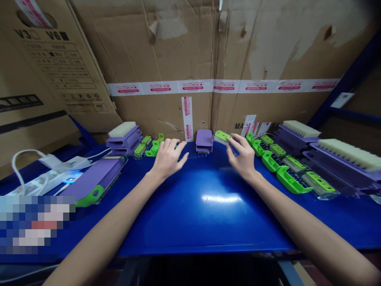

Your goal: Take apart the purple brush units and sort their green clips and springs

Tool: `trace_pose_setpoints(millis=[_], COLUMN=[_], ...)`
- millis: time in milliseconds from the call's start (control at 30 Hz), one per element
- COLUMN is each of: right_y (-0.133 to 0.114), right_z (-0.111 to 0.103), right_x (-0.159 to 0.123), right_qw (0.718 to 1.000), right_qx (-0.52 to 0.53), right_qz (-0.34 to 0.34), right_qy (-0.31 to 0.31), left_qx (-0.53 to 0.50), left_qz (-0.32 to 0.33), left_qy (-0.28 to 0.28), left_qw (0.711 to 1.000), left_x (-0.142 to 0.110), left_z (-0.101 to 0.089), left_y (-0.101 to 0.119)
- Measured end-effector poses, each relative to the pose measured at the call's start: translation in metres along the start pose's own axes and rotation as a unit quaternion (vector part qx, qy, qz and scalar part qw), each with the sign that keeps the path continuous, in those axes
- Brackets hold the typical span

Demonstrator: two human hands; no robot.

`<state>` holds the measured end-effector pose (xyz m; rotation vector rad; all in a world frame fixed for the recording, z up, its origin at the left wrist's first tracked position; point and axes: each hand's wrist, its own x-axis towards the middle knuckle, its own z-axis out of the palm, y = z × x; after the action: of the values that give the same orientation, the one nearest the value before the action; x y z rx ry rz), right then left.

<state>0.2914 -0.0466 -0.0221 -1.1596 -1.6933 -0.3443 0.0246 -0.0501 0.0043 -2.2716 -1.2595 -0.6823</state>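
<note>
My left hand hovers over the blue table, its fingers apart and nothing in them. Just behind it are a curved green plastic cap and a green-topped clear piece. My right hand has its thumb and fingers closed on the right end of another green-topped clear plastic piece, which is tilted. Between my hands, a purple plastic housing stands at the back of the table, with a hollow front and short bristles beneath.
At right are purple housings with pale bristles and a row of green caps. At left are a stacked purple housing, a long purple unit with a green end and a power strip. Cardboard walls the back.
</note>
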Motion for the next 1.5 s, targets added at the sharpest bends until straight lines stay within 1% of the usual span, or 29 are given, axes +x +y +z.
trace_pose_setpoints(millis=[67,133,200,267,367,467,567,633,733,833,1000,1133,1333,1500], right_y=[-0.017,-0.034,-0.049,-0.059,-0.063,-0.059,-0.055,-0.054,-0.054,-0.054,-0.053,-0.053,-0.052,-0.051], right_z=[-0.003,-0.005,-0.004,-0.001,0.004,0.008,0.01,0.009,0.008,0.008,0.008,0.009,0.009,0.01], right_x=[-0.003,-0.007,-0.013,-0.017,-0.022,-0.024,-0.024,-0.023,-0.022,-0.021,-0.022,-0.022,-0.022,-0.023], right_qw=[0.997,0.988,0.977,0.968,0.961,0.961,0.964,0.965,0.966,0.965,0.966,0.967,0.967,0.968], right_qx=[0.065,0.121,0.167,0.202,0.22,0.196,0.169,0.156,0.143,0.137,0.125,0.115,0.108,0.089], right_qz=[-0.052,-0.095,-0.126,-0.138,-0.144,-0.153,-0.164,-0.167,-0.167,-0.17,-0.178,-0.179,-0.186,-0.18], right_qy=[-0.005,-0.022,-0.038,-0.054,-0.088,-0.119,-0.125,-0.127,-0.139,-0.143,-0.138,-0.139,-0.138,-0.153], left_qx=[-0.04,-0.092,-0.152,-0.197,-0.209,-0.153,-0.082,-0.036,0.058,0.142,0.225,0.282,0.294,0.306], left_qz=[0.007,0.031,0.071,0.095,0.077,0.031,-0.034,-0.082,-0.149,-0.182,-0.192,-0.176,-0.155,-0.142], left_qy=[0.017,0.009,-0.03,-0.077,-0.116,-0.124,-0.098,-0.089,-0.111,-0.149,-0.182,-0.195,-0.222,-0.218], left_qw=[0.999,0.995,0.985,0.973,0.968,0.98,0.991,0.992,0.981,0.961,0.938,0.923,0.917,0.916], left_x=[0.002,0.004,0.006,0.005,-0.003,-0.022,-0.045,-0.06,-0.076,-0.084,-0.083,-0.079,-0.073,-0.069], left_z=[-0.01,-0.021,-0.03,-0.035,-0.039,-0.042,-0.048,-0.053,-0.06,-0.061,-0.054,-0.051,-0.046,-0.042], left_y=[0.008,0.016,0.02,0.02,0.012,-0.004,-0.025,-0.038,-0.052,-0.058,-0.061,-0.064,-0.069,-0.073])
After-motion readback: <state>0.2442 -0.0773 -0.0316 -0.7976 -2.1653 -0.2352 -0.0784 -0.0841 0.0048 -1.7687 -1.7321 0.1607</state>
